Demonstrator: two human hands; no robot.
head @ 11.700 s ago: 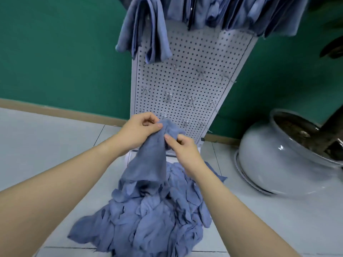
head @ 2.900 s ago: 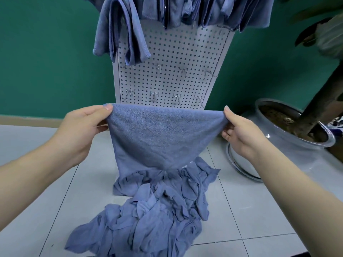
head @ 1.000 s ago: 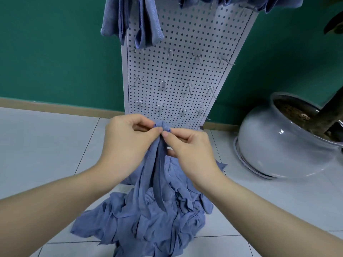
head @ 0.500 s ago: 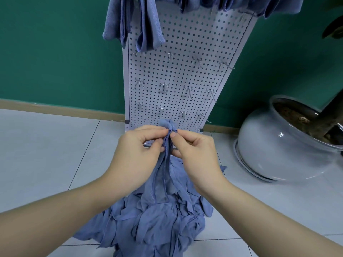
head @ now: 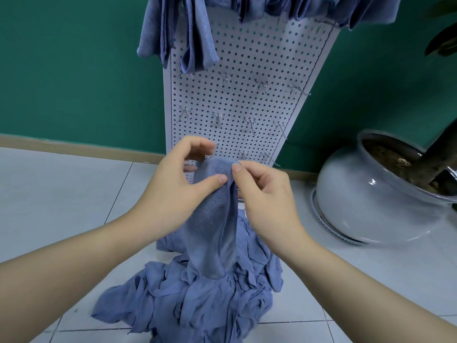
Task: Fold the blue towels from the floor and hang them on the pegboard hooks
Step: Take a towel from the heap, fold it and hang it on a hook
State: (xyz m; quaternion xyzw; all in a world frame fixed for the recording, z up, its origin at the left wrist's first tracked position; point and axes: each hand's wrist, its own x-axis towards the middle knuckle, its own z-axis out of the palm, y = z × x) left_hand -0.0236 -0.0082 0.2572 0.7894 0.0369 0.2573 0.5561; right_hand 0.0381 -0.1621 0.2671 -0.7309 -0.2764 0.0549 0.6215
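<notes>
A folded blue towel [head: 213,219] hangs in front of me, held at its top edge. My left hand [head: 175,186] presses its thumb on the towel's front, with fingers curled behind the fold. My right hand [head: 264,194] pinches the same top edge from the right. Below lies a heap of blue towels [head: 193,300] on the tiled floor. The white pegboard [head: 237,105] stands behind, with several bare metal hooks [head: 217,118]. Folded blue towels [head: 188,33] hang along its top.
A large glossy grey planter [head: 366,199] with a dark plant trunk sits on the floor at the right. A green wall with a wooden skirting board runs behind. Light floor tiles stretch to the left of the heap.
The hands joined the towel's top corners, folding it in half. Since half a second ago my left hand's fingers have opened round the fold and the towel's top has widened between the hands.
</notes>
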